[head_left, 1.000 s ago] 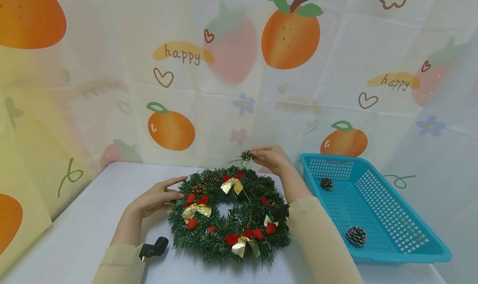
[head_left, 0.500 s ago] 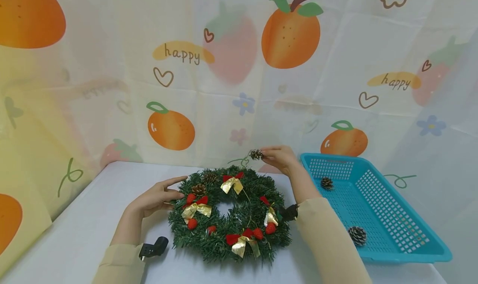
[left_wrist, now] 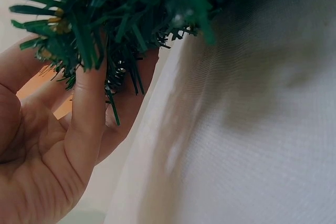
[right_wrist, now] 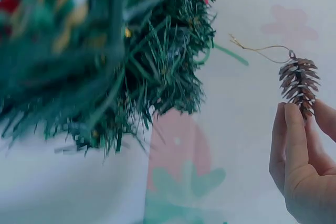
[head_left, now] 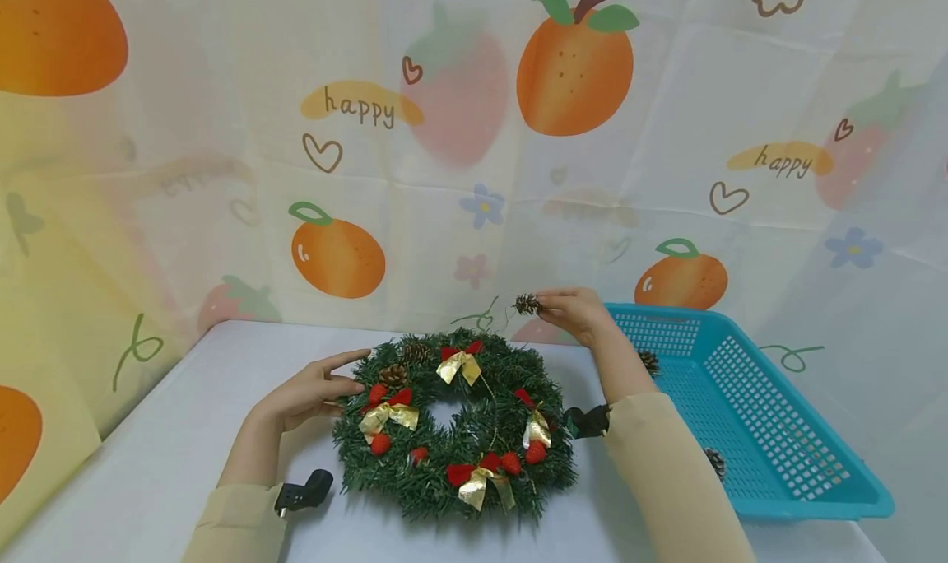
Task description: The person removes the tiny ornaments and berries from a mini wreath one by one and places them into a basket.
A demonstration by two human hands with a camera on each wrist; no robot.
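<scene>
In the head view a green tinsel wreath [head_left: 511,374] lies flat on the white table, trimmed with red-and-gold bows, red berries and pine cones. My left hand [head_left: 307,394] touches its left edge with fairly straight fingers; the left wrist view shows the fingertips partly hidden by green sprigs [left_wrist: 86,30]. Beyond the wreath's back right, my right hand [head_left: 581,312] pinches a small pine cone [head_left: 527,304] by its end, in the air and apart from the wreath. A gold cord loop [right_wrist: 268,53] trails from the cone's other end in the right wrist view.
To the right stands a blue plastic basket [head_left: 807,415] with two pine cones in it, one of them [head_left: 714,462] partly behind my right sleeve. A fruit-print curtain [head_left: 459,242] hangs behind the table. Black camera mounts [head_left: 304,495] sit on both wrists.
My right hand has moved right with the pine cone, away from the wreath and nearer the basket. The left hand and the wreath have stayed in place.
</scene>
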